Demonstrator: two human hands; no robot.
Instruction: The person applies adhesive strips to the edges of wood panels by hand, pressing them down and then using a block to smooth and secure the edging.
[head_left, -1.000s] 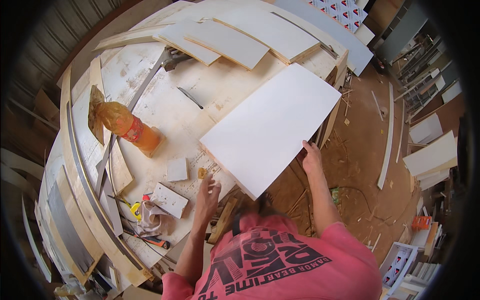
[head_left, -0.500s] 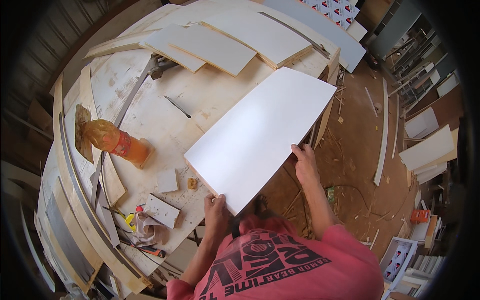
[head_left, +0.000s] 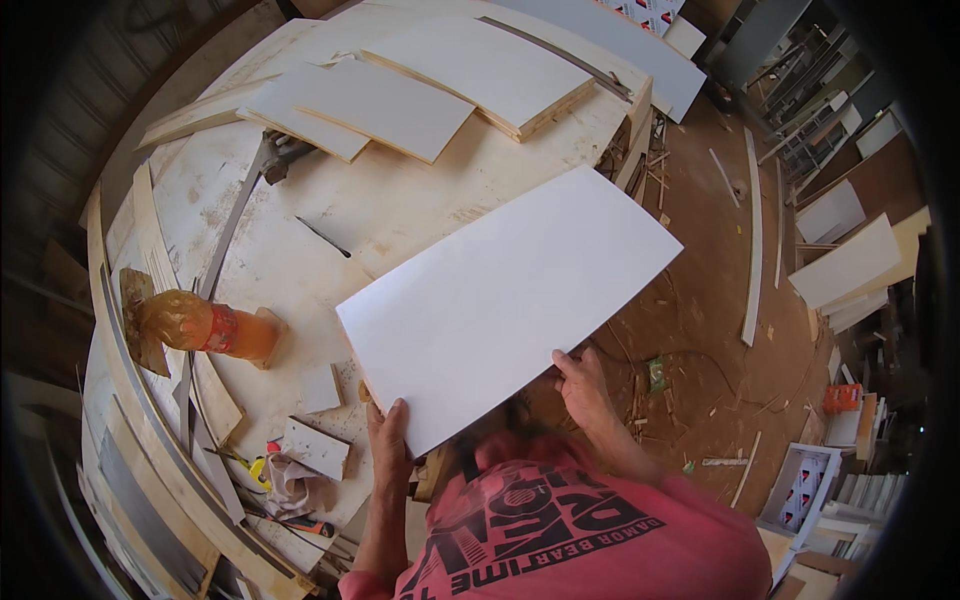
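Note:
A rectangular white board [head_left: 510, 300] is held between my two hands, its far part over the workbench [head_left: 400, 215] and its right end out past the bench edge. My left hand [head_left: 388, 430] grips the near left corner, thumb on the white face. My right hand [head_left: 583, 385] holds the near long edge, thumb on top; the fingers of both hands are hidden beneath. Left of the board lie a small white offcut [head_left: 321, 388] and another offcut [head_left: 316, 448]. A thin dark pen-like tool [head_left: 323, 236] rests beyond it.
An orange-filled bottle [head_left: 235, 333] leans on the left side of the bench. White boards [head_left: 390, 105] are stacked at the far side. A cloth [head_left: 295, 487] and a yellow tape measure [head_left: 258, 470] lie at the near left. Wood scraps litter the brown floor [head_left: 700, 300] to the right.
The board has turned clockwise, its far end swinging right and nearer. Both hands have shifted slightly left with it, keeping their grip.

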